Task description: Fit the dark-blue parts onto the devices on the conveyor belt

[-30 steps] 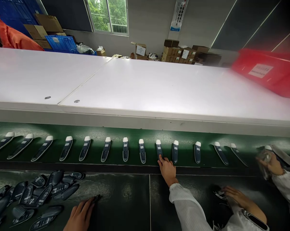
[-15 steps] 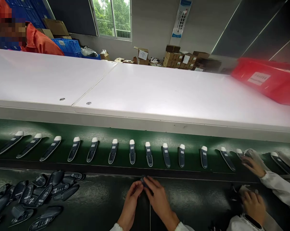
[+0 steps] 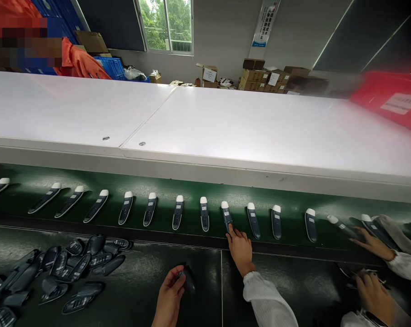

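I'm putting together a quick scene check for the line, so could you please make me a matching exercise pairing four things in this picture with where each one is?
Things:
1. left hand
2. right hand
3. pile of dark shells
4. red crate

Places:
A. far right of the white table top
B. fingertip on a handset on the green belt
C. loose on the dark bench at the left
D. on the dark bench, curled round a small dark part

Pairs: 1-D, 2-B, 3-C, 4-A
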Demonstrator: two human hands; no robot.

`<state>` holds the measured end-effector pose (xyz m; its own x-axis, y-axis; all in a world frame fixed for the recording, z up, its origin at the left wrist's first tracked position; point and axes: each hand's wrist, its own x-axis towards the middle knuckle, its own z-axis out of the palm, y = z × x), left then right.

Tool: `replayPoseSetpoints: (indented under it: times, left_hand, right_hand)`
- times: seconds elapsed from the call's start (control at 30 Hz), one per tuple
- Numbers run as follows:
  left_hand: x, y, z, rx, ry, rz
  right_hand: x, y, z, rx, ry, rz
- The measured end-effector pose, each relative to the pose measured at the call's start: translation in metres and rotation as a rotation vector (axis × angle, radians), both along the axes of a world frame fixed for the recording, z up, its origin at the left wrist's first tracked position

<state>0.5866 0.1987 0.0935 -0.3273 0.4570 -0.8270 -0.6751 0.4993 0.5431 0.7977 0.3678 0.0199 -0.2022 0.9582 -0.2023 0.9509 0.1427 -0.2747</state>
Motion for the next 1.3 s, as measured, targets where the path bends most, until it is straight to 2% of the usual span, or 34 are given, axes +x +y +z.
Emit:
replayPoseSetpoints:
  times: [0.13, 0.23, 0.3, 0.37, 0.43, 0.5, 0.57, 0.63, 0.73, 0.83, 0.9, 1.0, 1.1, 1.2, 1.3]
  left_hand:
    - [-0.011, -0.004, -0.006, -0.036, 0.007, 0.043]
    - [-0.008, 0.001, -0.005, 0.005, 0.029, 0.031]
    - [-0.002, 0.007, 0.000, 0.059, 0.047, -0.014]
    - [0.006, 0.012, 0.007, 0.119, 0.074, -0.063]
    - [0.014, 0.017, 0.016, 0.174, 0.108, -0.098]
    - [0.020, 0.020, 0.025, 0.216, 0.140, -0.116]
    - [0.022, 0.021, 0.031, 0.242, 0.161, -0.134]
    - [0.017, 0.019, 0.033, 0.246, 0.196, -0.156]
    - [-0.009, 0.006, 0.030, 0.211, 0.337, -0.137]
    - [-0.054, -0.019, 0.024, 0.132, 0.493, -0.092]
    - [-0.089, -0.041, 0.021, 0.050, 0.638, -0.113]
    - [-0.134, -0.078, 0.018, -0.137, 1.034, -0.188]
    - [-0.163, -0.109, 0.012, -0.389, 1.414, -0.266]
    - [-0.174, -0.117, 0.001, -0.537, 1.512, -0.417]
    - [-0.181, -0.101, -0.010, -0.544, 1.503, -0.576]
  right_hand:
    - [0.007, 0.010, 0.005, -0.058, -0.057, -0.026]
    - [0.009, 0.020, 0.016, -0.088, -0.083, -0.063]
    - [0.008, 0.016, 0.028, -0.086, -0.102, -0.099]
    - [0.003, -0.002, 0.043, -0.098, -0.020, -0.098]
    - [-0.006, -0.032, 0.056, -0.170, 0.212, 0.038]
    - [-0.017, -0.068, 0.065, -0.268, 0.467, 0.258]
    - [-0.028, -0.097, 0.066, -0.295, 0.594, 0.411]
    - [-0.037, -0.110, 0.059, -0.240, 0.644, 0.458]
    - [-0.048, -0.103, 0.042, -0.132, 0.687, 0.446]
    - [-0.054, -0.087, 0.026, -0.033, 0.605, 0.375]
    - [-0.053, -0.087, 0.018, 0.010, 0.494, 0.371]
    - [-0.045, -0.100, 0.015, -0.029, 0.387, 0.524]
    - [-0.034, -0.111, 0.023, -0.161, 0.378, 0.741]
    - [-0.027, -0.111, 0.036, -0.291, 0.420, 0.927]
    - [-0.024, -0.105, 0.046, -0.358, 0.486, 1.065]
